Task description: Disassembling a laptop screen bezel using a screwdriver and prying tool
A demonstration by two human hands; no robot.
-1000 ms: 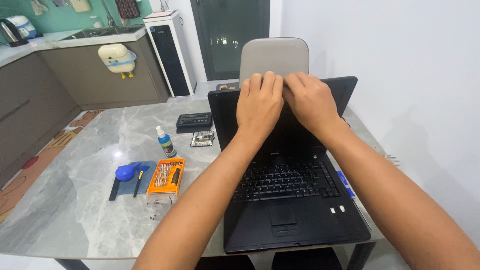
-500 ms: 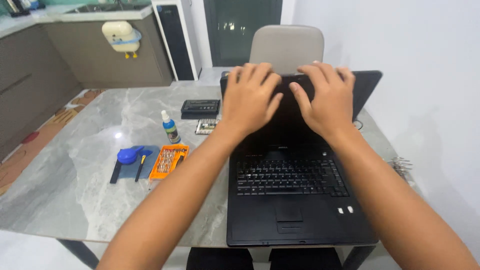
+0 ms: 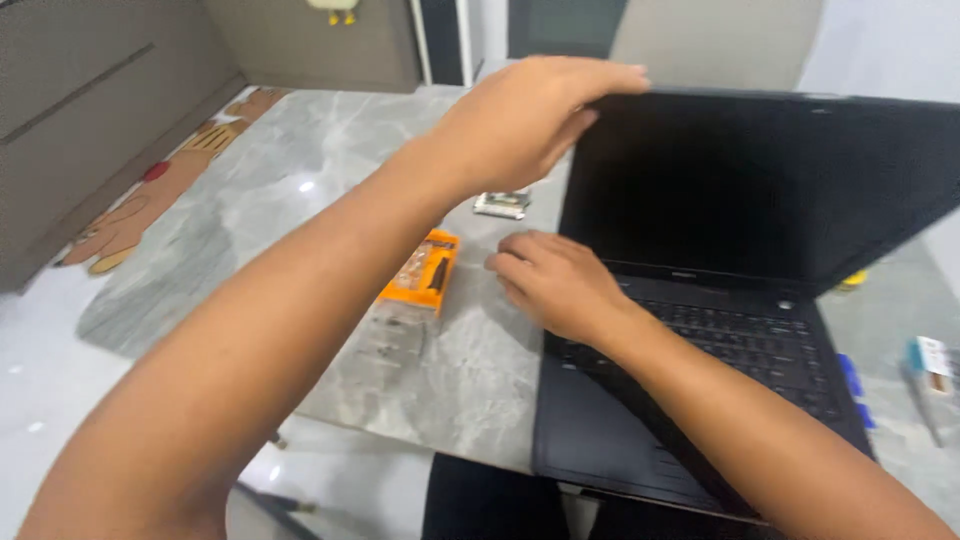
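A black laptop (image 3: 760,190) stands open on the grey marble table (image 3: 300,180), its dark screen tilted towards me. My left hand (image 3: 530,120) reaches across and grips the top left corner of the lid, fingers over the upper edge. My right hand (image 3: 555,285) lies with curled fingers on the left edge of the laptop's base (image 3: 620,440), beside the keyboard (image 3: 750,345). My forearms cross in front of me.
An orange screwdriver bit set (image 3: 425,270) with its clear lid (image 3: 390,335) lies left of the laptop. A small circuit part (image 3: 502,203) sits behind it. Small blue and white items (image 3: 930,365) lie at the right. A grey chair (image 3: 715,40) stands behind the table.
Both hands were on the top of the lid. My right hand has dropped to the base's left edge, my left hand stays on the lid's corner, and my view has moved closer and leftwards.
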